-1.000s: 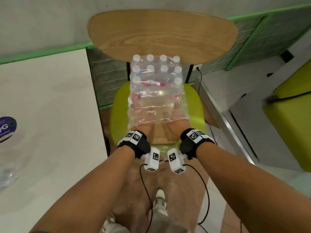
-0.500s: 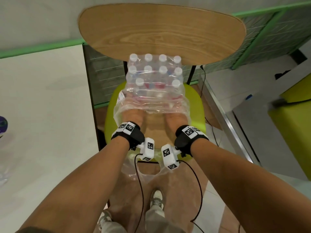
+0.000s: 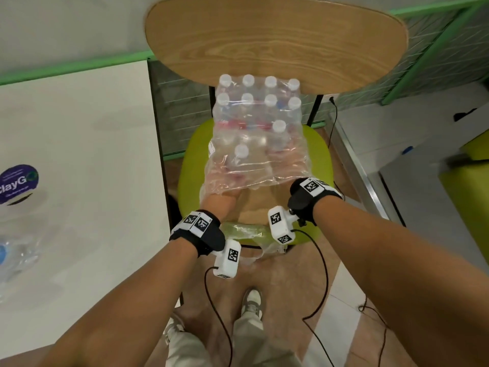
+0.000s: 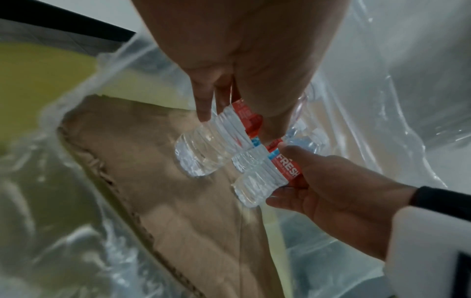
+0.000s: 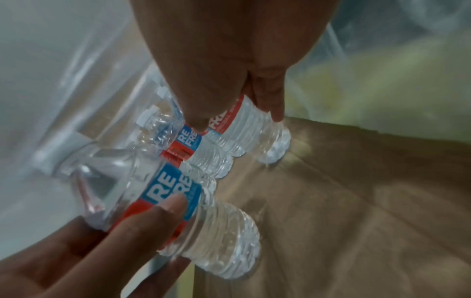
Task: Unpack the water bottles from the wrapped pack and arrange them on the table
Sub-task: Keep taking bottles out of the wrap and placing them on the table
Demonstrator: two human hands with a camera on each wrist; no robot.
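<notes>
The wrapped pack (image 3: 258,123) of clear, white-capped water bottles stands on a brown cardboard tray (image 3: 254,207) on a green chair seat, its plastic wrap open toward me. Both hands reach in through the opening. My left hand (image 3: 219,201) (image 4: 237,125) grips one tilted bottle (image 4: 203,149) (image 5: 203,221) round its red and blue label. My right hand (image 5: 237,121) (image 4: 288,171) grips the neighbouring bottle (image 5: 249,129) (image 4: 262,181). In the head view the wrap hides the right fingers. More bottles stand behind these two.
The white table (image 3: 79,154) lies to my left, with a purple-labelled item (image 3: 18,184) and crumpled clear plastic (image 3: 16,258) near its left edge. The chair's wooden backrest (image 3: 275,41) rises behind the pack. Cables hang from both wrists. A green cushion (image 3: 471,207) sits at right.
Both hands went deeper into the wrap and closed round bottles. The front left bottle's cap has come nearer to me and leans. The right hand moved further in than the left.
</notes>
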